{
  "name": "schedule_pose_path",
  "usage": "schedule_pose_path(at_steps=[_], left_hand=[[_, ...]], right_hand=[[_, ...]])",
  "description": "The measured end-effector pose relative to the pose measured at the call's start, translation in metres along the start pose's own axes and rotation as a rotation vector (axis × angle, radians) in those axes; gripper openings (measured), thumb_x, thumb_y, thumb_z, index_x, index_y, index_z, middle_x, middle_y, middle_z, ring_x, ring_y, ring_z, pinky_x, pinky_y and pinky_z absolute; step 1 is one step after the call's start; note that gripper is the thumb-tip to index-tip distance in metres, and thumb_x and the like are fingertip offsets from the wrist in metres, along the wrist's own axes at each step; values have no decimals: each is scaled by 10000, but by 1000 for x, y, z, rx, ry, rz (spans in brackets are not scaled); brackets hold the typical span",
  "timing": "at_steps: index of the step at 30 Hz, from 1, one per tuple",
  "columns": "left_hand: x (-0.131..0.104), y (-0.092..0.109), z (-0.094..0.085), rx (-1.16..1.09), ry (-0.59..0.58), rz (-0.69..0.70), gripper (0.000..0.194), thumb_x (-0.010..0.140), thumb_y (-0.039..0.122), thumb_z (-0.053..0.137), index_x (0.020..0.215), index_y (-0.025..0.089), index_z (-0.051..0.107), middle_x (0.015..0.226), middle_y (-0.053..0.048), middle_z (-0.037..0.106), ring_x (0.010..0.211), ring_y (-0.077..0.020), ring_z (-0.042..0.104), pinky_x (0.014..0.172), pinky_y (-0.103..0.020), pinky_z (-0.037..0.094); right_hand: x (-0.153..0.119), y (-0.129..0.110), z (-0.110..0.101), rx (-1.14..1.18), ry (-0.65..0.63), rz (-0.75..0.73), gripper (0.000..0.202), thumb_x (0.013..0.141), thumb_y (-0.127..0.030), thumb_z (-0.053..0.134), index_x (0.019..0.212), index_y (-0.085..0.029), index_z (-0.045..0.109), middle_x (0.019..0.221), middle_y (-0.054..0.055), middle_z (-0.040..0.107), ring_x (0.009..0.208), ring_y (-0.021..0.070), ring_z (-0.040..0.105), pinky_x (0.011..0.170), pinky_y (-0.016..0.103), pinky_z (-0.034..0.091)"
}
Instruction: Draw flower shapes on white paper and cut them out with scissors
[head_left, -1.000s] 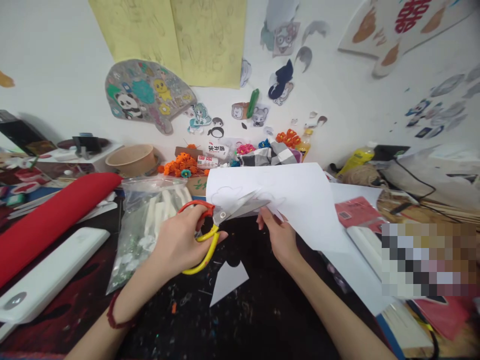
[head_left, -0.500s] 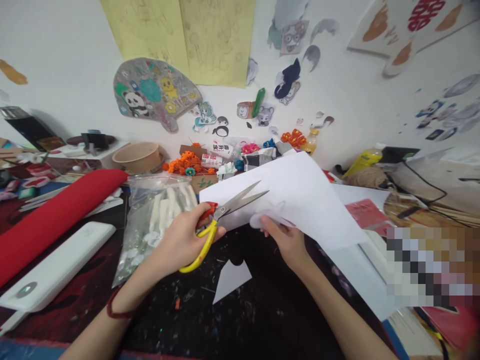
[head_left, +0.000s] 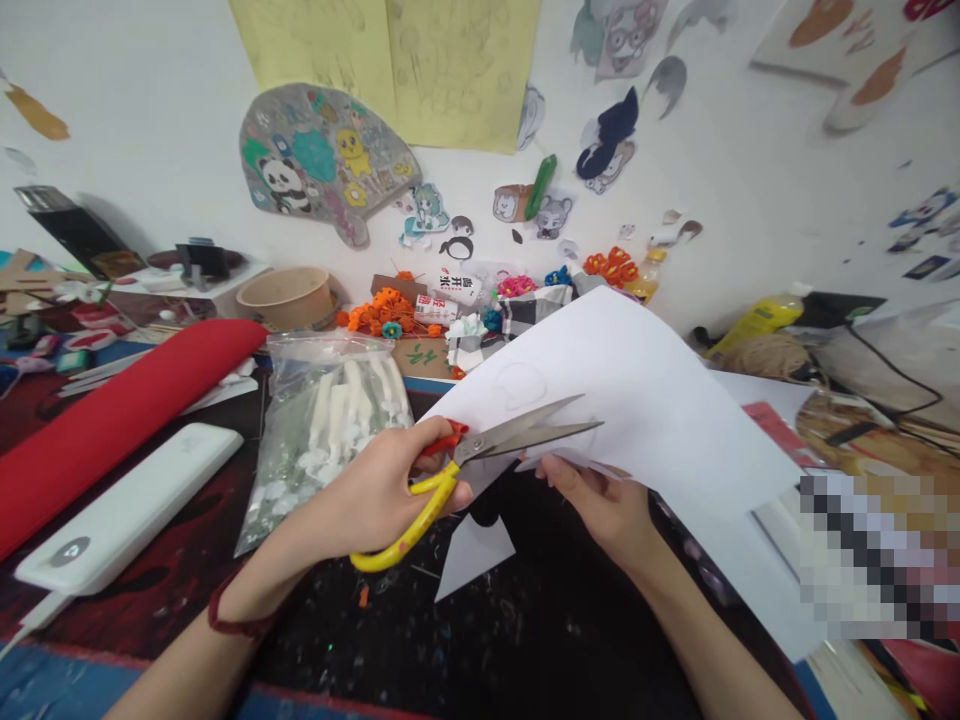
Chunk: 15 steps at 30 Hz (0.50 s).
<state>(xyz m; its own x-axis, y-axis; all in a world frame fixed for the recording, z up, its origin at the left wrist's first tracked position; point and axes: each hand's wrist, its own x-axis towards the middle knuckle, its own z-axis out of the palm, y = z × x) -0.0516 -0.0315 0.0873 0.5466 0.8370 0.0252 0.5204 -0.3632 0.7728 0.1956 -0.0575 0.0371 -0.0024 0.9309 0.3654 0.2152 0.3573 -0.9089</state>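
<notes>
My left hand (head_left: 394,485) grips a pair of scissors (head_left: 420,525) with yellow and red handles, a finger and thumb in the loops. The blades point right and stand slightly apart over the near edge of a large white paper sheet (head_left: 645,380). A faint drawn outline shows on that sheet, just above the blades. Fingers closed, my right hand (head_left: 604,505) holds paper at the near edge, close to the blade tips; part of its grip is hidden. Below the scissors, a white paper scrap (head_left: 476,560) with a curved notch lies on the dark table (head_left: 555,640).
Left of my hands lie a clear plastic bag (head_left: 330,410) of white and green pieces, a white power bank (head_left: 135,505) and a long red roll (head_left: 127,425). Orange craft flowers (head_left: 390,312) and a round tan container (head_left: 285,300) stand by the wall. More paper and packets crowd the right.
The view has shifted, and both hands and the sheet appear further right and a little lower. My right hand's paper has tilted; the drawn outline now shows. The scissors remain in my left hand.
</notes>
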Motion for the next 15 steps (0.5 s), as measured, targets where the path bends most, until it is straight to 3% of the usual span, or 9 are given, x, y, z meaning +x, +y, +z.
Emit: schedule_pose_path(at_steps=[8,15], left_hand=[[-1,2,1,-4,4,50,345,841,420,667,1097,203,585,959,-7,648,791,-164,594,697,-276,469],[0,1,5,-15,13,45,401,831,428,688,1160,217,595,1051,-20,671,916,-202,630,759,-295,492]], right_hand=[[0,6,-1,-184,42,-113,197,871,-394,668,716,-276,699,677,3,684,662,209,636,670,376,545],[2,4,1,-239,64,-79,254,867,-445,661,677,-281,700,649,0,688,665,220,649,743,406,567]])
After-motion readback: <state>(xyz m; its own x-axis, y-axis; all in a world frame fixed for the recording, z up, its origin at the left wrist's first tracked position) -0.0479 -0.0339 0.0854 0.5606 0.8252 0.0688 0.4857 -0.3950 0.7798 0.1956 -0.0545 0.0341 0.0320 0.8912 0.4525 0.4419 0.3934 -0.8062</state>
